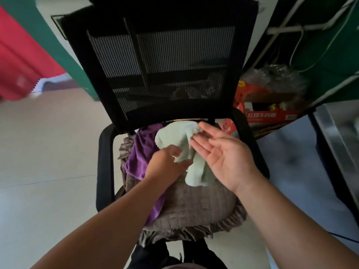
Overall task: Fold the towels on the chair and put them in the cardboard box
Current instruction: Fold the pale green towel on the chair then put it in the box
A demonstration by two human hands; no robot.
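Head view: left hand (168,162) pinches green towel (175,139); box (271,115) lettering unreadable.

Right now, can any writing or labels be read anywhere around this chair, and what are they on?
Red carton behind the chair: white Chinese characters, perhaps "红烧牛肉面", too blurred to be sure.
Small red pack by the armrest: white print, too small to read.
Light green towel, purple towel: no text.
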